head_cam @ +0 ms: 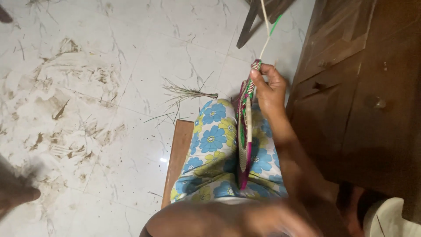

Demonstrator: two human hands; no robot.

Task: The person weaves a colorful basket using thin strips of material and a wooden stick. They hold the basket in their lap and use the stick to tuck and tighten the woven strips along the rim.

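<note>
One hand only in sharp sight. Pinches, with the right hand [268, 90], the far rim of a woven disc [244, 145] in magenta, green and cream; fingers [258, 81] pressed together on that top edge, thumb side towards the lap [215, 145].

Stands on edge, between the knees, near rim down against the flowered cloth. Runs its long axis straight away from the body, so seen almost edge-on as a narrow band (weave pattern hard to read from here). Lies just below and to the left of the pinching fingers, touching them at the rim.

Trails two loose strands [265, 30], one cream and one green, from the pinched spot up and away, out of the top of the view.

Crosses low in the foreground with the left hand [280, 219], blurred; cannot tell whether spread or closed, nor whether touching the disc's near end. Sits nearer that lower end, though, than the right.

Elsewhere: a small bundle of dry stalks [188, 93] on the marble floor [109, 66], well apart to the left; a dark wooden cabinet [359, 87] close on the right.
</note>
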